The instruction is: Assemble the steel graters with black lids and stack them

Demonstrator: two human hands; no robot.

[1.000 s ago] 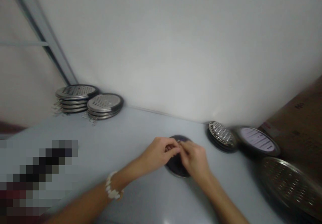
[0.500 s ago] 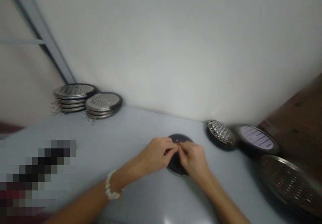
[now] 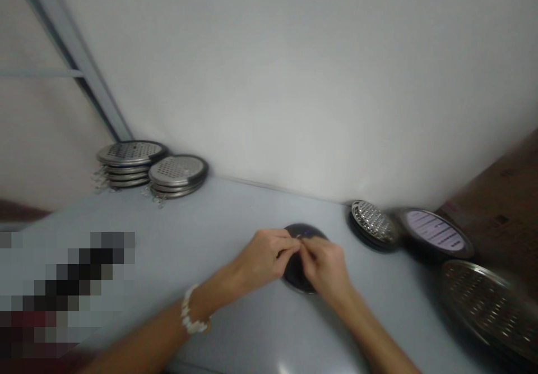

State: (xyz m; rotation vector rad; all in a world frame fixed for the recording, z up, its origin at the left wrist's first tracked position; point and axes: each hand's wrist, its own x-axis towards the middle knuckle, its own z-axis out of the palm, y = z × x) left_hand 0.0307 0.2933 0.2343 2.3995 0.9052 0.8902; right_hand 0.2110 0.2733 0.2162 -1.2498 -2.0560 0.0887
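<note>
My left hand (image 3: pixel 269 253), with a white bracelet (image 3: pixel 191 312) on the wrist, is closed in a pinch. Its fingertips meet those of my right hand (image 3: pixel 325 264), which pinches too. Whatever small thing sits between the fingertips is too blurred and covered to make out. Both hands are over a dark round disc (image 3: pixel 296 276) with a shiny rim, lying on the table. The fingers cover much of that disc, and a hint of purple shows near its far edge.
Two stacks of round perforated metal discs (image 3: pixel 179 169) with small chains stand at the back left of the grey table (image 3: pixel 168 239). Along the right are a smaller bumpy metal disc (image 3: pixel 372 220), a dark disc with a pale printed label (image 3: pixel 435 230), a larger bumpy disc (image 3: pixel 490 301) and a brown carton (image 3: pixel 500 194).
The view has shifted a little, so the scene sits slightly further right. Both hands remain pinched together over the dark disc.
</note>
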